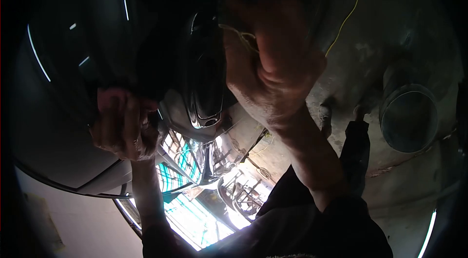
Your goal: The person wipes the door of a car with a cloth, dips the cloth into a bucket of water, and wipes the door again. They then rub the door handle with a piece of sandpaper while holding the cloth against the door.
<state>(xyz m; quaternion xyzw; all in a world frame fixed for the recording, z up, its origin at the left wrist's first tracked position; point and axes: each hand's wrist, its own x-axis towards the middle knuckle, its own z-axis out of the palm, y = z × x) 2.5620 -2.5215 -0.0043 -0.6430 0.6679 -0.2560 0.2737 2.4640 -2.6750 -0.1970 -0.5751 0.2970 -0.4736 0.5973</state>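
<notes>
My right hand [273,58] is raised, its fingers curled against the dark, glossy car body. A thin yellow string [239,32] loops at its fingers, and a length of it [346,19] hangs off to the upper right. Left of that wrist is a shiny black moulded part [204,87] with a rounded lower end and a bright rim. Lower left, my left hand [124,129] is closed close to the curved black panel [58,121]. Something pinkish [114,98] shows above its bent fingers; I cannot tell what it is. Shadow hides the right fingertips.
A round bucket-like container [409,119] stands on the grey floor [404,180] at the right. Dark trouser legs and feet [355,141] show beside it. Below the car part, bright glossy surfaces [195,224] mirror a barred window.
</notes>
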